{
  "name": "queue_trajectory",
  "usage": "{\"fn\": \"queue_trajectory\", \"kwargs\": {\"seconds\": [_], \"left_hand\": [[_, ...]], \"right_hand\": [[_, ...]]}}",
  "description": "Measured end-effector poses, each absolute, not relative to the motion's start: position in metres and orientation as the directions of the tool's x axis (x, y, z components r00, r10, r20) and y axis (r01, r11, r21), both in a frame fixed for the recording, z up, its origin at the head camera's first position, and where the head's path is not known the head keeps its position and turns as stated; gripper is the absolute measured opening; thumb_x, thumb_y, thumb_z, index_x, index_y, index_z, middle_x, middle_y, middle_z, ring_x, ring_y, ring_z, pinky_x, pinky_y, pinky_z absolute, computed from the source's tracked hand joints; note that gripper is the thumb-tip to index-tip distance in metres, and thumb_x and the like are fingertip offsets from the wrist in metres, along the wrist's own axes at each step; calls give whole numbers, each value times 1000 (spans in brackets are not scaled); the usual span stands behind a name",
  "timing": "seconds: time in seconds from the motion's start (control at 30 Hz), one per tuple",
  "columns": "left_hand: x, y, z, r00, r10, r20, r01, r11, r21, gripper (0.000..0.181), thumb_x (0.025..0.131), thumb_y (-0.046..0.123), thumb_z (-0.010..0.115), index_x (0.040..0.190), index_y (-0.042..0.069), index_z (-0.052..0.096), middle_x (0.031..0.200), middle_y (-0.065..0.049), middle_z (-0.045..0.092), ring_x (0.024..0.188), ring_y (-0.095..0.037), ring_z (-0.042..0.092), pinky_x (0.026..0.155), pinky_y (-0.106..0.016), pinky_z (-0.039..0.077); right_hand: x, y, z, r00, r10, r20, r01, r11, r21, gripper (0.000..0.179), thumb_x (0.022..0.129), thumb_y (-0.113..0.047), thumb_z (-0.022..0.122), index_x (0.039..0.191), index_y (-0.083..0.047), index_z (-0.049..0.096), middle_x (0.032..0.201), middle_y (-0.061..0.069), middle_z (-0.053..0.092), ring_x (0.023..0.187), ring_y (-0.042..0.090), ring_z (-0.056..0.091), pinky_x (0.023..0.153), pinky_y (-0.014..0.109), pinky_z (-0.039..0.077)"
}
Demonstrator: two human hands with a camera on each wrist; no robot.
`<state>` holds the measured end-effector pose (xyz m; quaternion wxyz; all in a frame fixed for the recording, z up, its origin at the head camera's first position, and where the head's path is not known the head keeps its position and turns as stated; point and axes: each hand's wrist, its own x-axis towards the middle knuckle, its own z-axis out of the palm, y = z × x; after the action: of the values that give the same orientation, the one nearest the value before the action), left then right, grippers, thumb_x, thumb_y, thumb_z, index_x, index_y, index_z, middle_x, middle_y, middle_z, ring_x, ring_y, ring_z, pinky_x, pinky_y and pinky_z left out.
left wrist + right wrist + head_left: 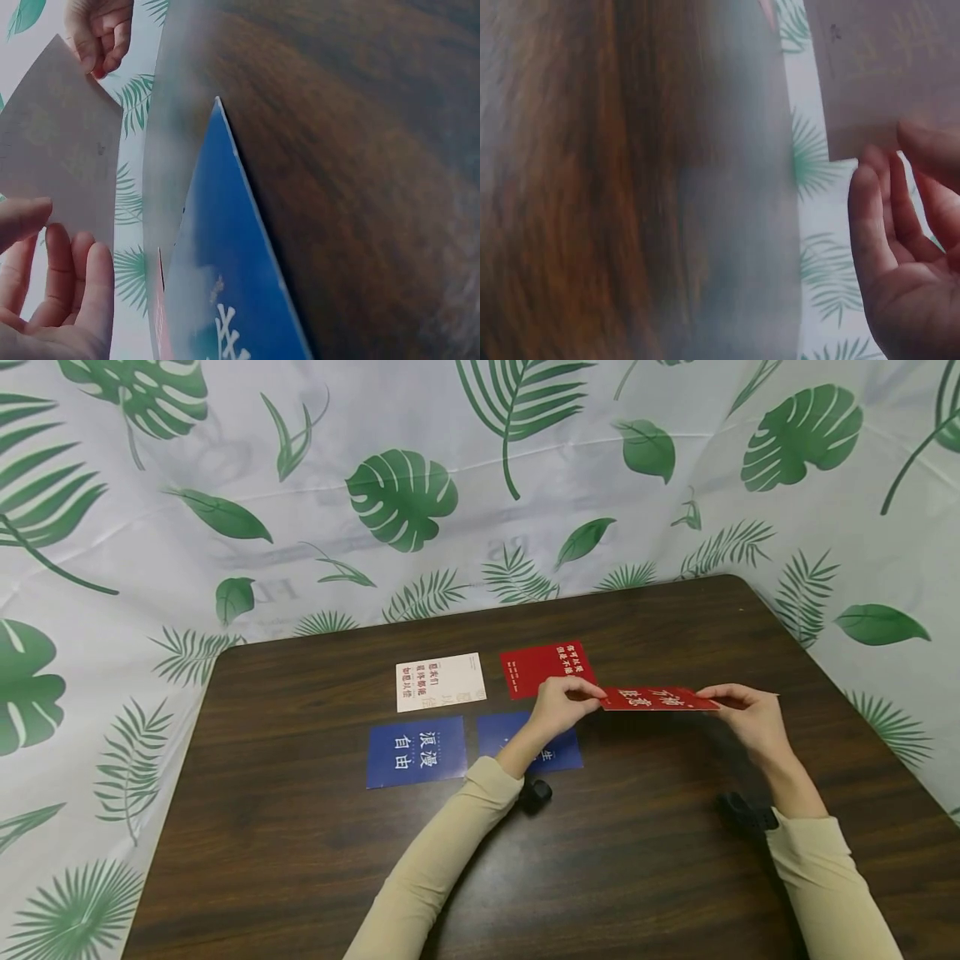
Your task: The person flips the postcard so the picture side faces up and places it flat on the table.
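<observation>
Both hands hold one red card (660,698) with white characters, raised above the table and tilted nearly edge-on in the head view. My left hand (559,705) pinches its left end between thumb and fingers; my right hand (753,720) pinches the right end. The card's pale underside (67,127) faces the left wrist camera, and faint characters show on that pale face (885,75) in the right wrist view. Below my left wrist lies a blue card (562,750), partly covered by the forearm. Just behind my left hand is another red card (543,667) lying flat.
A cream card (442,681) and a second blue card (416,752) lie flat on the left of the dark wooden table (300,860). Black wrist devices (536,795) sit under both wrists. A leaf-patterned cloth (300,527) hangs behind the table.
</observation>
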<state>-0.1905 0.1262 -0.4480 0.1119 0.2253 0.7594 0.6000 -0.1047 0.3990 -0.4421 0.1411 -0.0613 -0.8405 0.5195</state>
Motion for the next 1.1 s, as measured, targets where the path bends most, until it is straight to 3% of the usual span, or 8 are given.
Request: {"fn": "queue_trajectory", "kwargs": {"seconds": [0.23, 0.47, 0.9, 1.1], "left_hand": [[-187, 120, -446, -849, 528, 10, 175, 264, 949, 13, 87, 8, 65, 94, 5, 75, 84, -6, 72, 64, -5, 58, 56, -17, 44], [-184, 117, -450, -819, 574, 2, 226, 320, 920, 14, 87, 13, 65, 93, 5, 76, 81, -3, 72, 65, -3, 59, 57, -16, 44], [-181, 119, -450, -811, 584, -44, 187, 329, 926, 14, 84, 14, 71, 93, 4, 76, 82, -4, 72, 66, -5, 61, 58, -18, 47], [-180, 120, -450, -815, 575, -76, 152, 339, 929, 14, 83, 14, 72, 92, 5, 76, 84, -3, 72, 69, -6, 60, 58, -18, 46]], "right_hand": [[-96, 410, -444, -990, 134, 46, 25, 487, -873, 21, 90, -7, 62, 107, 4, 66, 92, -24, 60, 84, -1, 54, 66, 16, 49], [-95, 415, -450, -1000, 22, -6, 14, 385, -923, 24, 93, 0, 53, 113, 7, 63, 99, -22, 60, 85, -3, 62, 71, 15, 50], [-96, 417, -454, -998, -19, -57, 46, 375, -926, 29, 95, -6, 52, 118, 10, 59, 102, -22, 59, 87, -2, 61, 71, 18, 51], [-96, 419, -453, -994, -17, -105, 91, 377, -922, 27, 96, -6, 50, 119, 3, 62, 102, -25, 57, 88, -6, 59, 71, 18, 51]]}}
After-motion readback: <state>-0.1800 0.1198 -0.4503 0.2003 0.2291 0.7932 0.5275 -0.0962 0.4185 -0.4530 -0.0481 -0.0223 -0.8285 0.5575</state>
